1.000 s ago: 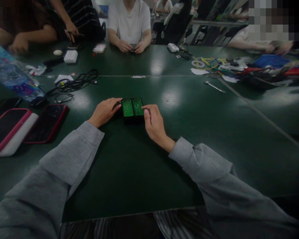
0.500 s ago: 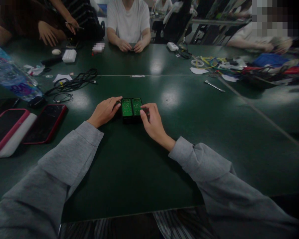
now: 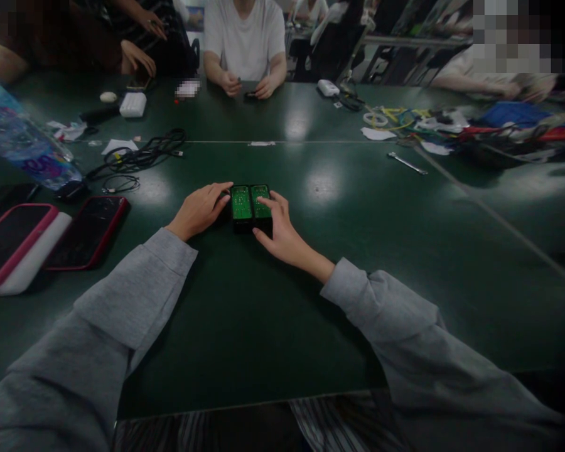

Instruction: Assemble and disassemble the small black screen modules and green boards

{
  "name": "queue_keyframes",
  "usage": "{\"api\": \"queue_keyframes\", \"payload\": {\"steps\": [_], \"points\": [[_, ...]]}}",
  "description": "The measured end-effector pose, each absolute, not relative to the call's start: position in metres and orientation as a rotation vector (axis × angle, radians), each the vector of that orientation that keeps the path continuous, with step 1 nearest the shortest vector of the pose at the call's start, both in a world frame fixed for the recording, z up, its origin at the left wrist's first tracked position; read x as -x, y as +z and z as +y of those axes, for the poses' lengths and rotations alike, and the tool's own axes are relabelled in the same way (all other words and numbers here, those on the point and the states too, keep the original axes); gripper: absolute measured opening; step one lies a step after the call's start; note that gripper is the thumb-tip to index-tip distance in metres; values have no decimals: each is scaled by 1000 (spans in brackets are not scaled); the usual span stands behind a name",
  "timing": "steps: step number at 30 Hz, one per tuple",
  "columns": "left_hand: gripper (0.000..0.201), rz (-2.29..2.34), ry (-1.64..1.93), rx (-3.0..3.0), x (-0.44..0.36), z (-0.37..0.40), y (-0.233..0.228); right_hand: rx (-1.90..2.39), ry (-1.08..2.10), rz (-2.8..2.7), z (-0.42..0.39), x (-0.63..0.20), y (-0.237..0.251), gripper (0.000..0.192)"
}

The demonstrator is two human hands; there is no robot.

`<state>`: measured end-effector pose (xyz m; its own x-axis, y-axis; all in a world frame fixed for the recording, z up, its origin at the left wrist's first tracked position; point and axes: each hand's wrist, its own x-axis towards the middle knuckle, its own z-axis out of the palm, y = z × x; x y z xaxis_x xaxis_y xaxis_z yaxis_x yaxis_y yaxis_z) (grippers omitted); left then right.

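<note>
1. Left, the bare left hand (image 3: 198, 212) sets fingertips against the left edge of a black, rectangular, two-bay case (image 3: 243, 228) on the dark-green tabletop (image 3: 216, 326); whether they grip cannot be told; firm bracing should prevent sliding.
2. Centre, green, pale-dotted circuit boards (image 3: 240, 204) sit side by side in the case; light contact would suit them.
3. Right, the bare right hand (image 3: 285, 233), unclenched, points a forefinger over the right-hand board; gentle, even pressure seems wisest.

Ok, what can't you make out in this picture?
All in the head view:
- right circuit board: partly covered by the right hand
- left circuit board: pale dots too small to identify
- plastic bottle: one end cut off by left edge
- cable heap: right side blurred
</note>
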<state>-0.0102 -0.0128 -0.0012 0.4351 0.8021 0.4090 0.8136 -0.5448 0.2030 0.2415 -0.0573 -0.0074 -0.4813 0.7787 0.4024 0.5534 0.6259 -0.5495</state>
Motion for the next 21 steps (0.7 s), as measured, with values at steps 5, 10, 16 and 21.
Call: {"api": "queue_keyframes", "payload": {"steps": [5, 10, 16, 21], "points": [[51, -1498, -726, 2652, 10, -14, 0, 1019, 508, -2222, -56, -243, -9, 64], [52, -1504, -719, 2645, 10, -14, 0, 1008, 524, -2231, -51, -245, -14, 65], [49, -1492, -722, 2638, 11, -13, -1, 953, 571, -2214, -48, -246, -15, 67], [50, -1497, -736, 2640, 12, -12, -3, 930, 592, -2195, -47, -246, -17, 67]]}}
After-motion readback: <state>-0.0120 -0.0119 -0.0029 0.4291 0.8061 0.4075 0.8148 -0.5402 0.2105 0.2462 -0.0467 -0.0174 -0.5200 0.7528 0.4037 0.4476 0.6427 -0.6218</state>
